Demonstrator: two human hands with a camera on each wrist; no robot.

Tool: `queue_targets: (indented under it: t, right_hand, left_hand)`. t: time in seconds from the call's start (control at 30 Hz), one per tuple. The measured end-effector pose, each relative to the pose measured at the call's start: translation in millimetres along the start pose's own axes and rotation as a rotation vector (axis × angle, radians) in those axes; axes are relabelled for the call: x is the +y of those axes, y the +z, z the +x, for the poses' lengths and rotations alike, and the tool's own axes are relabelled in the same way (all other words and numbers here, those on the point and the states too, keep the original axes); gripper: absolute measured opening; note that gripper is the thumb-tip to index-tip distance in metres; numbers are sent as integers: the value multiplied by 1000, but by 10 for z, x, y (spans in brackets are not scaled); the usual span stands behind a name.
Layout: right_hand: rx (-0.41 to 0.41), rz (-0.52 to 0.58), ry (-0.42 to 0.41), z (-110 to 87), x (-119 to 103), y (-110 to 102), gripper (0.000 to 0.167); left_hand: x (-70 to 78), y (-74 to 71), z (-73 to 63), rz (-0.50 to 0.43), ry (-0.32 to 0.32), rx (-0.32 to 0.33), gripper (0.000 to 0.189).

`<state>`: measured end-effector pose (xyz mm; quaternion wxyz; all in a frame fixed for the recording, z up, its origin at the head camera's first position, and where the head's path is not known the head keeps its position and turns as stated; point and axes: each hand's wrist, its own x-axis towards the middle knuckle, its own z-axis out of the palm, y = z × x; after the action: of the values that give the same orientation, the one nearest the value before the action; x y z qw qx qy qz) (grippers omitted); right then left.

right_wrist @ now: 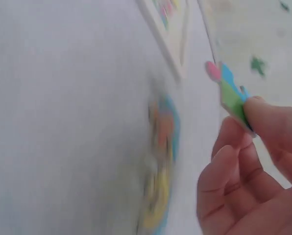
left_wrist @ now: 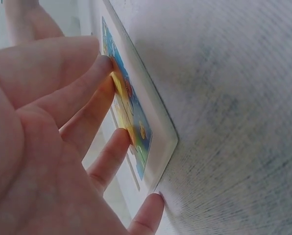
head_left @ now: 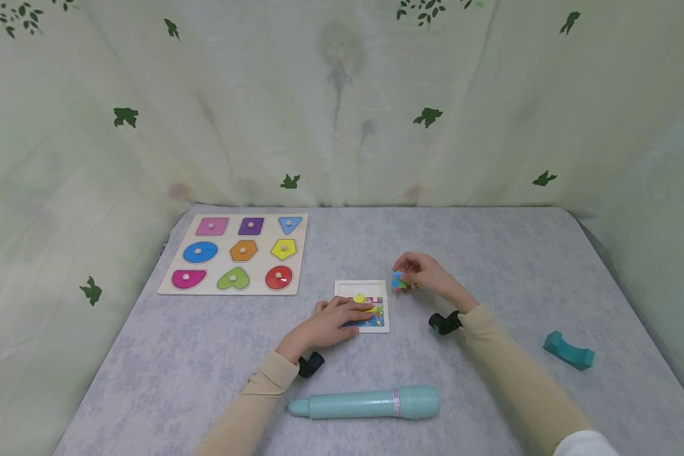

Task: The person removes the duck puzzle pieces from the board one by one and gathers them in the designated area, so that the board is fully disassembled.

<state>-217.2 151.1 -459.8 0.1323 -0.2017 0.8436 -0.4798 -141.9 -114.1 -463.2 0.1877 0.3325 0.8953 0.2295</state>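
A small jigsaw puzzle in a white frame (head_left: 361, 283) lies mid-table, its lower part filled with colourful pieces. My left hand (head_left: 333, 320) rests on it, fingers extended and their tips touching the picture, as the left wrist view also shows. To the right of the frame, my right hand (head_left: 430, 277) pinches a puzzle piece (right_wrist: 232, 100) of green, blue and pink between thumb and fingers, lifted off the table. Loose puzzle pieces (right_wrist: 160, 166), blurred in the right wrist view, lie on the table beneath that hand.
At the back left lies a wooden peg board (head_left: 262, 272) with several coloured shapes. A teal microphone-shaped toy (head_left: 365, 403) lies near the front edge. On the right is a teal curved block (head_left: 569, 351). Each wrist carries a black camera (head_left: 445, 323).
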Motion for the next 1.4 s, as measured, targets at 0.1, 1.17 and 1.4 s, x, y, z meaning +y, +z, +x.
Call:
queue_targets:
  t: [0.1,1.17,1.4]
  right_hand:
    - [30,22,58,-121,125,-223,14]
    - [66,-165,209,-311,445,-528,14]
    - [109,-395,197,-304,394,-420,9]
  left_hand:
    - [-3,7,-3,-2,-3,2,42]
    - [-16,32,-1,-24,10,22,41]
    - [-15,24,-2,3,34,21,42]
